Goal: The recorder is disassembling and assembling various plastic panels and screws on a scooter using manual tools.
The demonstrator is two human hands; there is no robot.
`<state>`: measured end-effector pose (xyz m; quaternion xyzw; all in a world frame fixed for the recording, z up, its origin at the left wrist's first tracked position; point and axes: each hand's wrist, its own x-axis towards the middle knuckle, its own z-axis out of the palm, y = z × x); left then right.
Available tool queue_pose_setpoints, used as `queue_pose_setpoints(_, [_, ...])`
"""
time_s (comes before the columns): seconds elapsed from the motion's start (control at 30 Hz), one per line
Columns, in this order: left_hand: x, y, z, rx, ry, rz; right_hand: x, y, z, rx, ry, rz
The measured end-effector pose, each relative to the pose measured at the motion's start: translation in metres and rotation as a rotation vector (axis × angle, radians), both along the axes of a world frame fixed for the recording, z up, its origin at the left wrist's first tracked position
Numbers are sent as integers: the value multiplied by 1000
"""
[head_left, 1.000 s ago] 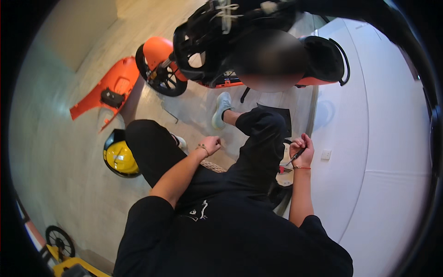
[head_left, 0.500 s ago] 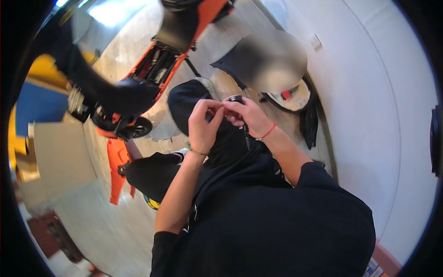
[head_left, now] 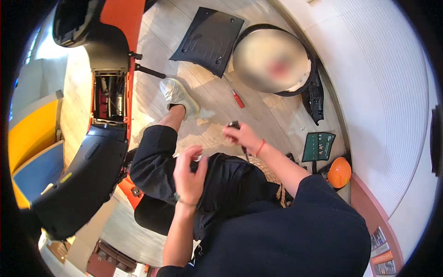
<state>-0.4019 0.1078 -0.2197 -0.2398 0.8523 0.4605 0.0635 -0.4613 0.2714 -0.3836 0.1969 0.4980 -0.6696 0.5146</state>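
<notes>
1. Two bare hands of mine hang above my dark-clothed legs, near each other but not touching.
2. My right hand (head_left: 244, 138) is clamped around a dark-handled screwdriver (head_left: 234, 124); the handle's end pokes out above my fist, and the shaft points down toward my thigh.
3. My left hand (head_left: 188, 175) has its thumb set a little off the fingers; a pale spot shows between them, and I cannot tell whether I grip anything.
4. On the floor ahead lie a red-handled screwdriver (head_left: 238, 99) and a black panel (head_left: 210, 41) with holes near its corners.
5. Toward my right, a green tool pouch (head_left: 318, 147) carries pale printing, too small for me to read, beside an orange helmet (head_left: 339, 172).
6. Some booklets (head_left: 385, 267) with printed covers stand at lower right, their lettering equally small.
7. At my left is the orange-and-black scooter (head_left: 122, 18), its bay (head_left: 110, 99) uncovered; a yellow mark (head_left: 66, 177) sits on its black cover (head_left: 85, 171), and I make out no words there.
</notes>
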Motion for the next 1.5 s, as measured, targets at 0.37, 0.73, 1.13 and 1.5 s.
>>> queue_pose_setpoints(0.37, [18,-110,10,-329,-46,-6,-42,65,-288,1136,229,435])
queue_pose_setpoints(0.73, [3,-120,4,-387,56,-277,-150,-52,-253,1006,504,265])
queue_pose_setpoints(1.13, [-14,-124,10,-200,107,-291,-244,-107,-295,1268,765,346])
queue_pose_setpoints(1.5, [6,-118,2,-366,198,-55,-129,-164,-48,-15,168,-136])
